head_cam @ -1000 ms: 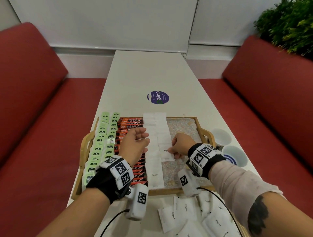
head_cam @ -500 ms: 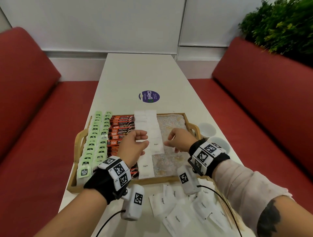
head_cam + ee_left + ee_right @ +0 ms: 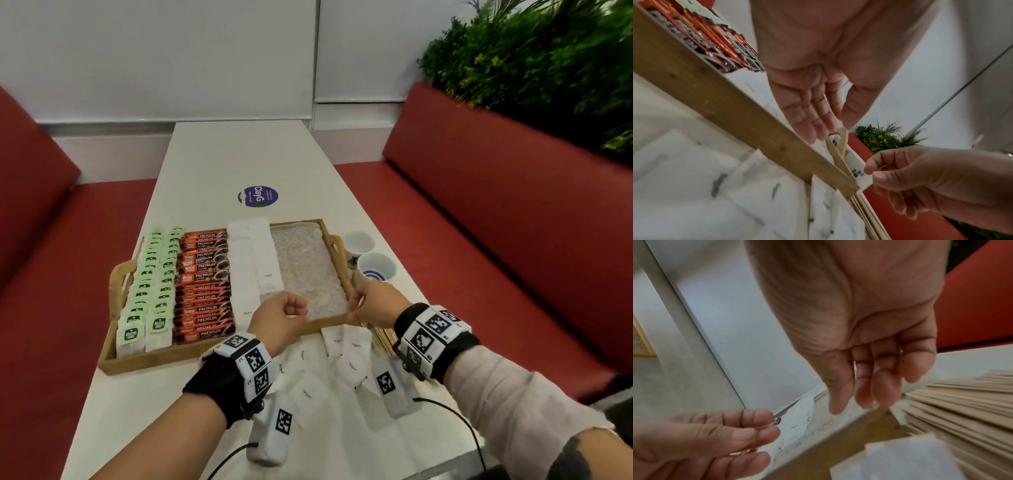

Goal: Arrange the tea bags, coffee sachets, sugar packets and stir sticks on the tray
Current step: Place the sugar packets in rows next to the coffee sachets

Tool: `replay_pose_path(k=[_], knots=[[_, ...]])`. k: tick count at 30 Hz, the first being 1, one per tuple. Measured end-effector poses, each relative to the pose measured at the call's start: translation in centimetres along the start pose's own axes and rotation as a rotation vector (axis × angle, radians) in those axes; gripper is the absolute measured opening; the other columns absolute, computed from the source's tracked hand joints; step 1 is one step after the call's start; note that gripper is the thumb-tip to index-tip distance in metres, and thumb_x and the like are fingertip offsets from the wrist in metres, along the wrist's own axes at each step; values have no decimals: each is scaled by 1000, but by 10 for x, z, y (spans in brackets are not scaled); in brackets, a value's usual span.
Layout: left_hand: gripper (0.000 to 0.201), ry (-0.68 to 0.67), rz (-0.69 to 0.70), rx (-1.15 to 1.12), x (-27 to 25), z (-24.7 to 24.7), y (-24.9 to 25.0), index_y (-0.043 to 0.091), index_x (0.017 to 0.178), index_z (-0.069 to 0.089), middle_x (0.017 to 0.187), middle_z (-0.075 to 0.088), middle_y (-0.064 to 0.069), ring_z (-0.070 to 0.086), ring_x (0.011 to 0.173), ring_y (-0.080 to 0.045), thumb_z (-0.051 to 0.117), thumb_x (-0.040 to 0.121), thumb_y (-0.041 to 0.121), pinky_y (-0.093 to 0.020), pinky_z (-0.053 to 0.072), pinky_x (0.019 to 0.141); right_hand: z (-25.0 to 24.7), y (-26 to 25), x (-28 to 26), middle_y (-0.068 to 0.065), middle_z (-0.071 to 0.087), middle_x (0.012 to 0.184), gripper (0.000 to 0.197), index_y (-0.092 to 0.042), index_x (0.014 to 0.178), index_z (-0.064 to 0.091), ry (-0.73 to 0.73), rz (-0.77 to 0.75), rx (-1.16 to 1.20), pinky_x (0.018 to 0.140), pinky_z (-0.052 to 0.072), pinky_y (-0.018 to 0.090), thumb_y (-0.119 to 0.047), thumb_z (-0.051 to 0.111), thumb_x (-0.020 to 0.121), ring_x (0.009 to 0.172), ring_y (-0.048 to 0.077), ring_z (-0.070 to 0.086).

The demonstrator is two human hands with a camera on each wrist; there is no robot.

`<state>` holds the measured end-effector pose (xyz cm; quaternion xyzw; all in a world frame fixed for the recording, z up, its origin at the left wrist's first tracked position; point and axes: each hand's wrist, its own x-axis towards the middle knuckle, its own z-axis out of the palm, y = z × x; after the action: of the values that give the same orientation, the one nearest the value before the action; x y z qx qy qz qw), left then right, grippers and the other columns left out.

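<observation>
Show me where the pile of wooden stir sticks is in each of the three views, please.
Head: the stir sticks lie low, right of centre, on the table beside the tray's near right corner.
Left wrist: the stir sticks run off the bottom edge, right of centre.
Right wrist: the stir sticks fan out along the right edge.
Shared landmark: the wooden tray, whose near rail ends next to the sticks in every view.

Light: you have even, soft indoor brightness with no hard shadows.
Blur: your plant at top right smears with motion; both wrist views are soft throughout.
Distortion: your head view bows the table edges outward.
Glare: mild sheen on the white wall.
</observation>
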<state>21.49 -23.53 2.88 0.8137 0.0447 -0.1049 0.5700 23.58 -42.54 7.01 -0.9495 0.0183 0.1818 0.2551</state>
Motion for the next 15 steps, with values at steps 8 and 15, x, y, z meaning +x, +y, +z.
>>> replay_pose_path(k=[8, 15], knots=[[16, -96, -134, 253, -6, 34, 0, 16, 102, 62, 95, 61, 1, 62, 94, -19, 64, 86, 13, -35, 56, 84, 28, 30, -20, 3, 58, 120, 71, -17, 125, 47, -64, 98, -115, 81, 43, 29, -28, 85, 66, 106, 22, 55], [9, -143, -214, 377, -4, 48, 2, 16, 92, 61, 104, 60, -5, 60, 104, -22, 65, 85, 17, -37, 52, 92, 41, 32, -21, 4, 59, 118, 79, -16, 130, 41, -60, 100, -129, 82, 49, 32, -25, 86, 65, 105, 24, 58]])
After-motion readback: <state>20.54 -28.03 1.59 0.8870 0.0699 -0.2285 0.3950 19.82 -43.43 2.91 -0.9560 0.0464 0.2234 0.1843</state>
